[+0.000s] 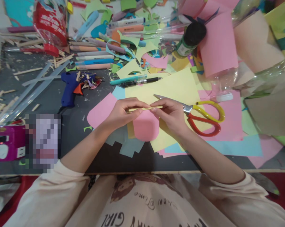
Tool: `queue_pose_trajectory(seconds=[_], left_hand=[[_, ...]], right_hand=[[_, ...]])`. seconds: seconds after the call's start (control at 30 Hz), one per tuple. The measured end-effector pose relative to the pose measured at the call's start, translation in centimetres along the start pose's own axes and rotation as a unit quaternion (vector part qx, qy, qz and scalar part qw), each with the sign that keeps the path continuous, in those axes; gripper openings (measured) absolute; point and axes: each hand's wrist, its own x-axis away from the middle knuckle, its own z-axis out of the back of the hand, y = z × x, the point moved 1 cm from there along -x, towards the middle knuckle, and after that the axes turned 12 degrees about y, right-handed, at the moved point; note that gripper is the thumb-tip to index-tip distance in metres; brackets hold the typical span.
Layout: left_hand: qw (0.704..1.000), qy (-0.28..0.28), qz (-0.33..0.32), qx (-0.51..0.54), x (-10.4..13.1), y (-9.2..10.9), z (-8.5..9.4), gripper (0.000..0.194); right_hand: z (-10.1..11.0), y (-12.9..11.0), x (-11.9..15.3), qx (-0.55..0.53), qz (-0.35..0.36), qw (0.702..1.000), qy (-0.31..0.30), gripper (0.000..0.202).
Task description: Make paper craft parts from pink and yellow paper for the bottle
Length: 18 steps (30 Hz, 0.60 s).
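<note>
Dark grey desk (pixel 73 138) absolutely buried in craft stuff, with paper offcuts and little wooden bits all over the far side. Right in the middle, near the front edge, the left hand (pixel 127 111) and right hand (pixel 170 113) are both pinching a thin pale-yellow strip (pixel 145 109), thumbs and fingertips close together on it, one hand toward each end. It runs pretty much side to side, tilted just a touch. Just below the fingers there's a pink paper piece with a rounded bottom (pixel 146 128); can't tell if it's joined to the strip, since the fingers cover the top bit.

Another pink rounded paper piece (pixel 101 111) lies just beside the left hand, partly hidden by it. Over by the right hand are metal scissors with one yellow and one red handle (pixel 189 109), blades partly behind that hand, lying over a big pale-yellow paper sheet (pixel 181 86). Past the hands sit a teal pen (pixel 128 79) and a black pen (pixel 142 82), side by side. Off to the left there's a blue glue gun with an orange trigger (pixel 68 89), and beyond it a clear plastic bottle with a red label and red cap (pixel 51 25). Purple box (pixel 9 142) at the near left, too.
</note>
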Motion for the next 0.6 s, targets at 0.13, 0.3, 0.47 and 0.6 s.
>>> queue_pose_trajectory(seconds=[0.13, 0.3, 0.47, 0.6], left_hand=[[0.999, 0.030, 0.028, 0.001, 0.07, -0.10, -0.04, 0.019], [0.997, 0.067, 0.040, 0.014, 0.02, 0.04, -0.28, 0.018], [0.995, 0.090, 0.042, 0.015, 0.05, -0.11, -0.50, 0.029], [0.993, 0.110, 0.034, 0.010, 0.04, -0.44, -0.59, 0.036]], right_hand=[[0.15, 0.09, 0.00, 0.033, -0.003, 0.999, -0.009, 0.013], [0.24, -0.03, -0.03, 0.057, 0.014, 0.998, -0.031, 0.007], [0.18, -0.20, -0.09, 0.033, 0.022, 0.999, -0.009, 0.004], [-0.07, -0.33, 0.05, 0.004, -0.015, 1.000, 0.012, 0.011]])
